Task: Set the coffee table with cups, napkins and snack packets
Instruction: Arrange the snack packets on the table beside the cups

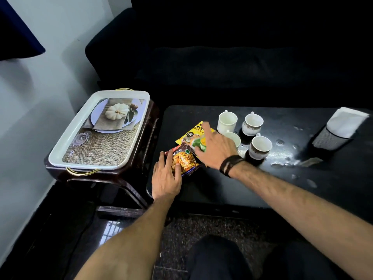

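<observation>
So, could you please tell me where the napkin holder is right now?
In the head view, the napkin holder stands at the far right of the black coffee table, to the right of the four cups, apart from them.

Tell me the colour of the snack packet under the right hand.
Yellow packet, under the right hand, seen in the head view.

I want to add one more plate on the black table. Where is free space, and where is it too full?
Free: the near strip of the table, between the right forearm and the front edge, and the patch between the cups and the napkin holder, though it looks wet there. Crowded: the left part, where the packets and both hands lie, and the cup cluster.
</observation>
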The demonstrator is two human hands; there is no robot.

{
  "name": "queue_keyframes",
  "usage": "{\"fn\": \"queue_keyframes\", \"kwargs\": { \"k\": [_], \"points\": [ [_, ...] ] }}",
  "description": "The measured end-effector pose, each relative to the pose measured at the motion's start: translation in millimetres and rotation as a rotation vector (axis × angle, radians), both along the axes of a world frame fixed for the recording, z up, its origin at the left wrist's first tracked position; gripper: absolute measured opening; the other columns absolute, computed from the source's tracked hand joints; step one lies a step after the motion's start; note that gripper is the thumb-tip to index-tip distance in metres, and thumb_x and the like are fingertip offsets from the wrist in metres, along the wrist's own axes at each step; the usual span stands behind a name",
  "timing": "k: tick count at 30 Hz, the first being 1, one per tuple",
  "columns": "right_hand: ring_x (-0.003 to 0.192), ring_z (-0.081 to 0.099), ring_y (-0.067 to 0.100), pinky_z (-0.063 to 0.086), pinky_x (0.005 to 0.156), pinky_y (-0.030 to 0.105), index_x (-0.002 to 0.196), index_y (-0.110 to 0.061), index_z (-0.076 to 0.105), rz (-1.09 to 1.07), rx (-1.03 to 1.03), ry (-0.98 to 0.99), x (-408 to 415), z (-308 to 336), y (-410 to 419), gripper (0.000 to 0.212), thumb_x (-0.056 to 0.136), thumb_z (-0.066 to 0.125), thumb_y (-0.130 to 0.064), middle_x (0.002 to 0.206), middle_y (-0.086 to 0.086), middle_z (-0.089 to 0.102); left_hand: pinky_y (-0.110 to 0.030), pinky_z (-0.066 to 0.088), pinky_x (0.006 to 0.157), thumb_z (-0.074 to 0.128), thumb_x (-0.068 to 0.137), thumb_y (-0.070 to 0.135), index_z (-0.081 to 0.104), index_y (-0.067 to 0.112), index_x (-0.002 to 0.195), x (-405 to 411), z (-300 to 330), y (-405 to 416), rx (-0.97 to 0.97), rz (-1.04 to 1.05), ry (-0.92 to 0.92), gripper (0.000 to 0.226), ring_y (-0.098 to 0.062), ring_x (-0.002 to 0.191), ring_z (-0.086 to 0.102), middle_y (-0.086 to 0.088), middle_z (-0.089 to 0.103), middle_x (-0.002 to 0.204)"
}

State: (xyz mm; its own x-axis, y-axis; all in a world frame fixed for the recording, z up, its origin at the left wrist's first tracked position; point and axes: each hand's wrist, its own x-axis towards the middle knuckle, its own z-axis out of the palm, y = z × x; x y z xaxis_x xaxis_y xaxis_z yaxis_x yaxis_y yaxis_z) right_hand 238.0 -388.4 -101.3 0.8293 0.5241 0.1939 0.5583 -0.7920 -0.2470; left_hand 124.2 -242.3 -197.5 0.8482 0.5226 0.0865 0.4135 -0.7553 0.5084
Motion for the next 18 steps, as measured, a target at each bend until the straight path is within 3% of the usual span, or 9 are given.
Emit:
{"fn": "queue_keyframes", "kwargs": {
  "k": [5, 8, 11, 13, 15, 17, 18],
  "points": [
    [0.086, 0.066, 0.034, 0.051, 0.066, 0.04, 0.138, -0.019, 0.027, 0.016, -0.213, 0.15, -26.9, -33.6, -28.6, 0.062, 0.087, 0.051, -0.046, 0.096, 0.013, 0.062, -0.046, 0.035, 0.111, 0.033, 0.099, 0.044, 0.022, 0.034, 0.151, -0.6, 0.9, -0.2, -0.018, 0.011, -0.016, 0.054, -0.033, 0.132, 0.042, -0.008, 0.024, 0.159],
    [0.095, 0.065, 0.037, 0.051, 0.071, 0.042, 0.139, -0.018, 0.029, 0.006, -0.182, 0.199, -31.7, -46.9, -11.7, 0.06, 0.09, 0.05, -0.046, 0.112, 0.015, 0.057, -0.046, 0.045, 0.102, 0.031, 0.1, 0.04, 0.014, 0.039, 0.151, -0.6, 1.1, 0.1, -0.007, 0.013, -0.042, 0.053, -0.031, 0.129, 0.045, -0.005, 0.018, 0.161],
    [0.097, 0.061, 0.039, 0.049, 0.074, 0.044, 0.137, -0.016, 0.03, -0.023, -0.147, 0.262, -26.7, -44.9, 9.3, 0.058, 0.091, 0.048, -0.046, 0.115, 0.018, 0.054, -0.045, 0.048, 0.099, 0.03, 0.101, 0.036, 0.013, 0.041, 0.151, -0.7, -0.7, 2.2, -0.012, 0.04, -0.069, 0.052, -0.029, 0.134, 0.042, -0.004, 0.016, 0.162],
    [0.1, 0.057, 0.036, 0.045, 0.077, 0.043, 0.132, -0.014, 0.039, -0.032, -0.13, 0.147, -20.8, -40.5, 16.9, 0.052, 0.092, 0.039, -0.047, 0.114, 0.016, 0.055, -0.044, 0.045, 0.103, 0.029, 0.102, 0.035, 0.013, 0.041, 0.151, 0.4, -3.1, 2.9, -0.015, 0.061, -0.074, 0.052, -0.028, 0.138, 0.037, -0.003, 0.016, 0.162],
    [0.101, 0.055, 0.03, 0.045, 0.081, 0.043, 0.125, -0.015, 0.049, 0.032, -0.053, -0.1, -6.1, -32.9, 24.9, 0.043, 0.091, 0.037, -0.039, 0.114, 0.011, 0.056, -0.042, 0.043, 0.106, 0.029, 0.102, 0.034, 0.015, 0.039, 0.151, 2.0, -5.6, 4.1, -0.002, 0.05, -0.076, 0.052, -0.028, 0.138, 0.036, -0.005, 0.017, 0.162],
    [0.113, 0.052, 0.029, 0.047, 0.093, 0.044, 0.128, -0.017, 0.047, 0.179, -0.073, -0.151, 20.2, -21.3, 33.7, 0.043, 0.087, 0.048, -0.025, 0.123, 0.01, 0.053, -0.041, 0.04, 0.108, 0.03, 0.102, 0.033, 0.017, 0.038, 0.151, 4.0, -7.0, 4.7, 0.015, 0.04, -0.077, 0.051, -0.029, 0.137, 0.037, -0.006, 0.019, 0.161],
    [0.124, 0.046, 0.032, 0.044, 0.101, 0.046, 0.134, -0.017, 0.043, 0.237, -0.163, -0.094, 36.2, -16.9, 38.2, 0.053, 0.083, 0.057, -0.019, 0.132, 0.012, 0.049, -0.04, 0.039, 0.108, 0.031, 0.102, 0.032, 0.017, 0.038, 0.152, 4.2, -7.6, 4.8, 0.017, 0.046, -0.075, 0.051, -0.028, 0.137, 0.038, -0.006, 0.019, 0.161]
  ]
}}
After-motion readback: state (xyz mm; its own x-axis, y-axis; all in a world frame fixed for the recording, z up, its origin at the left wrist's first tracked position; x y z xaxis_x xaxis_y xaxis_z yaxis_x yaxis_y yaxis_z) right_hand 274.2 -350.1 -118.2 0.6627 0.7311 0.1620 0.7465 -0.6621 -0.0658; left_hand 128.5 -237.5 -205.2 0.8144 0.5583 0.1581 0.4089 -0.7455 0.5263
